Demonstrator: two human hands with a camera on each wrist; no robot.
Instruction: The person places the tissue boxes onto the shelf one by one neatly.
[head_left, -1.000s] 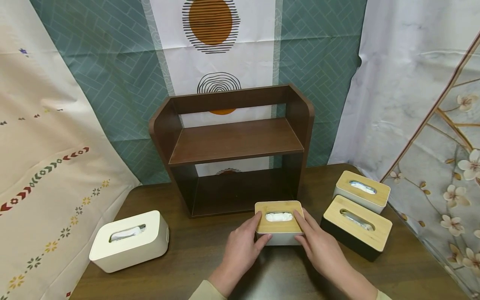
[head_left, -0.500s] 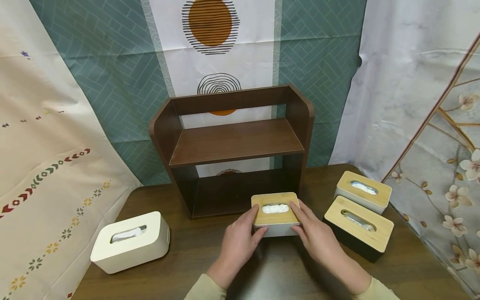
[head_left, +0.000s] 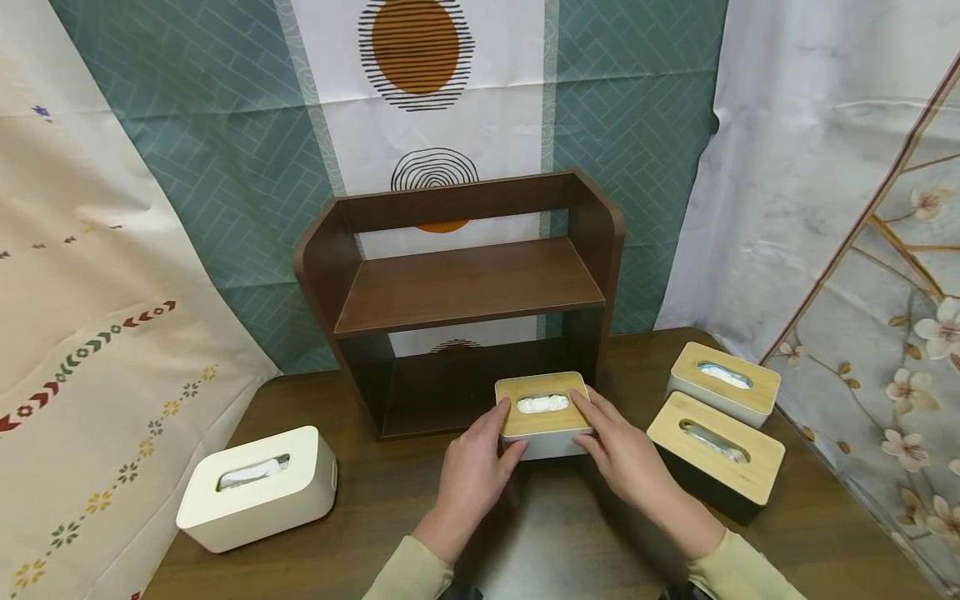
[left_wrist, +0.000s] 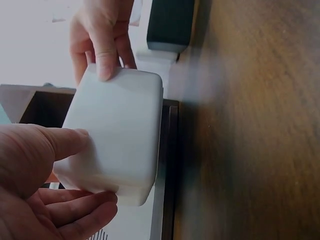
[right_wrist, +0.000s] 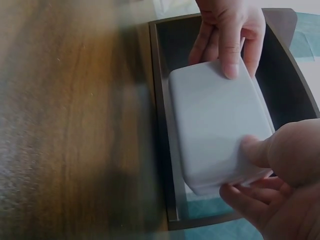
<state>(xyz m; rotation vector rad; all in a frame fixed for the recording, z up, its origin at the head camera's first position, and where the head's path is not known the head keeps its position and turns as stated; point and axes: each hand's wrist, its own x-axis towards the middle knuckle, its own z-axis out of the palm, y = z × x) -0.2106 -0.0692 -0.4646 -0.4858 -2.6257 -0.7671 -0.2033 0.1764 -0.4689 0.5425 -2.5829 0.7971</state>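
Observation:
Both hands hold a small tissue box with a pale wooden lid and a whitish body, one at each end. My left hand grips the left end, its thumb on the near side. At the right end my right hand grips in the same way. White tissue shows in the lid's slot. The box is off the table, in front of the right part of a dark brown two-tier shelf's lower opening. Both wrist views show thumbs on the box's pale near face and fingers wrapped beyond it.
A cream tissue box stands at the left of the brown table. To the right are a black box with a wooden lid and, behind it, a whitish one with a wooden lid. Patterned cloths hang around the table.
Both hands have carried the small tissue box away from the person and slightly left, up to the shelf's lower front edge. Their grip looks unchanged; the other boxes have stayed put.

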